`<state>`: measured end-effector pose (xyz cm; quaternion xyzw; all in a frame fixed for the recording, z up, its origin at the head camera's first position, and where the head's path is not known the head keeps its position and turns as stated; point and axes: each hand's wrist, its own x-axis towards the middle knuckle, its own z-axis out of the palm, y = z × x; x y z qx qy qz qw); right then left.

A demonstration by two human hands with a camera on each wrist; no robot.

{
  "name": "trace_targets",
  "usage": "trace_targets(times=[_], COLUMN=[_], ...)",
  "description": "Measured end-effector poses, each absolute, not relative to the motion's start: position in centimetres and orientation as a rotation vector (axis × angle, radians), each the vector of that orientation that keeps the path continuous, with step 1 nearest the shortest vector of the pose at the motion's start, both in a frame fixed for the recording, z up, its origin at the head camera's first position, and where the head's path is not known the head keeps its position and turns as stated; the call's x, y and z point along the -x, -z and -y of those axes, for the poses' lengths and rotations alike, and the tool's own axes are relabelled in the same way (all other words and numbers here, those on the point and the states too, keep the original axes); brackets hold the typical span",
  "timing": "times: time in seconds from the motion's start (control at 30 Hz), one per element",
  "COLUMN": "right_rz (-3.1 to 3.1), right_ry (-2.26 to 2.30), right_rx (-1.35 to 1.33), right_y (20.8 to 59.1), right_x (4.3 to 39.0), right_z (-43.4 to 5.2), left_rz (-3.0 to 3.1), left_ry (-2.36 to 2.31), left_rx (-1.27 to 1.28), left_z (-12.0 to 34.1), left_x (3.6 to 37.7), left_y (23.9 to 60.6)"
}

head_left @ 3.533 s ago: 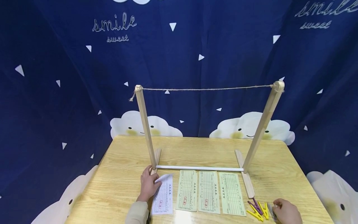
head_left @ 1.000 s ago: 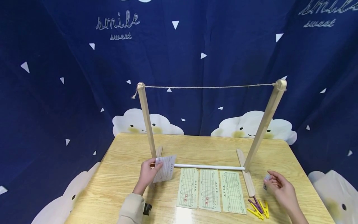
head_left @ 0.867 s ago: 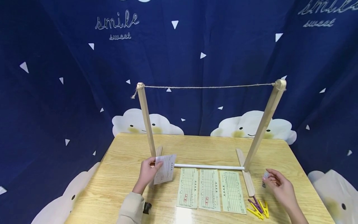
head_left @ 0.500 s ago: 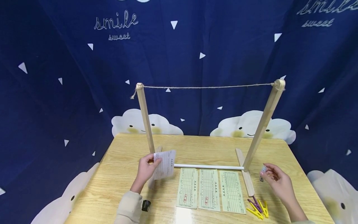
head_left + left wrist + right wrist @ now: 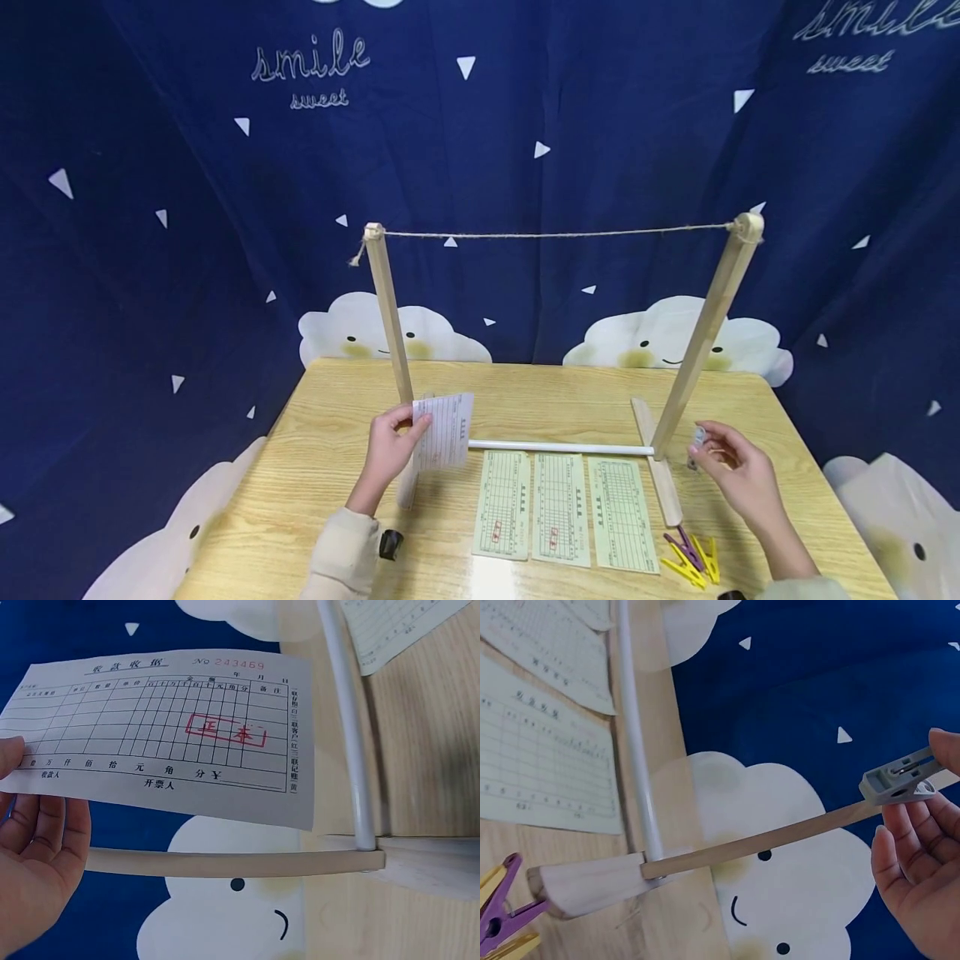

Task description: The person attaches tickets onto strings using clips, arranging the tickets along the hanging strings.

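Note:
My left hand (image 5: 392, 446) pinches a white receipt slip (image 5: 444, 432) by one edge and holds it up beside the rack's left post (image 5: 390, 317). Printed lines and a red stamp show on the receipt in the left wrist view, with the thumb over its edge. At the right, my right hand (image 5: 738, 475) holds a grey clothespin (image 5: 900, 778) between thumb and fingers, next to the right post (image 5: 705, 342). A twine line (image 5: 555, 235) runs between the post tops, above both hands, with nothing hung on it.
Three pale green receipts (image 5: 501, 504) lie in a row on the wooden table (image 5: 330, 467), in front of the rack's white crossbar (image 5: 562, 448). Yellow clothespins (image 5: 684, 570) and a purple clothespin (image 5: 688, 550) lie by the right foot (image 5: 664, 492). A dark blue curtain hangs behind.
The white receipt has been lifted off the table by my left hand and keeps rising slightly. My right hand has picked up the grey clothespin and moved it up and a little left.

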<state>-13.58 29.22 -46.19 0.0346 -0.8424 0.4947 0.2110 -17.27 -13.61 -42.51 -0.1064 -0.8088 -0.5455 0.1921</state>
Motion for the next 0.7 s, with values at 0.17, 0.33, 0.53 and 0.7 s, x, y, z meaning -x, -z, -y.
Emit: trace_targets(times=[0.17,0.33,0.53,0.7], right_rz=[2.192,2.162,2.299,2.315], right_ry=[-1.517,-1.506,-1.326,-1.309], right_rx=[-0.276,-0.329,-0.225,-0.25], right_y=[48.2,47.4,43.6,42.8], right_x=[15.4,15.9,15.0,15.6], right_z=[-30.6,-30.5,-28.5,-28.0], left_rz=[2.243,2.234,2.222,2.177], left_ry=[1.49,1.448,1.445,1.445], left_rx=[0.351,0.388,0.391,0.396], left_z=[13.7,13.8,13.5,13.2], left_x=[17.4,17.6,17.6,17.5], left_y=[41.9,41.0,40.4,40.0])
